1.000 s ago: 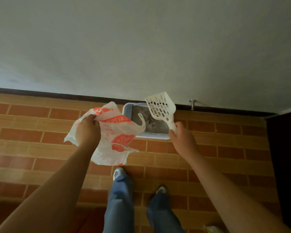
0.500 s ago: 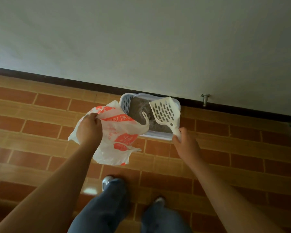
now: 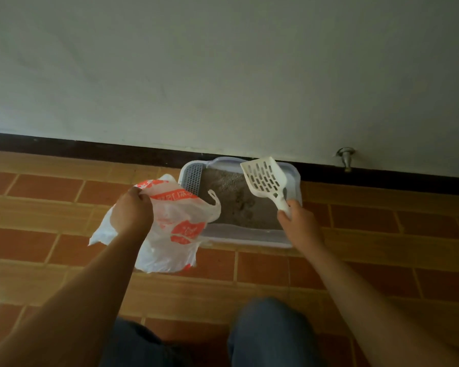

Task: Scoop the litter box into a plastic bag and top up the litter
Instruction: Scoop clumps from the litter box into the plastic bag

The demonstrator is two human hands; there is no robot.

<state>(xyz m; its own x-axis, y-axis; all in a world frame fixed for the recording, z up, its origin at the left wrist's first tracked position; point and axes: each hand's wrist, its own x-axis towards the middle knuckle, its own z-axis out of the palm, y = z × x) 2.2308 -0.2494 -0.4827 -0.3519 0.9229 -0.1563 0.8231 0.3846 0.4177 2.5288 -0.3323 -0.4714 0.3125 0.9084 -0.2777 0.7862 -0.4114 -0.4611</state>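
While litter box (image 3: 245, 235) sits on tile floor (image 3: 64, 197) against wall (image 3: 223, 75), grey litter inside, L hand (image 3: 131, 214) grips white/orange plastic bag (image 3: 175, 229) rim beside box; R hand (image 3: 300, 223) fingers curled on slotted scoop (image 3: 265, 178) handle, above box.

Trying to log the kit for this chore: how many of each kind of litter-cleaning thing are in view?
litter box: 1
slotted scoop: 1
plastic bag: 1
Total: 3
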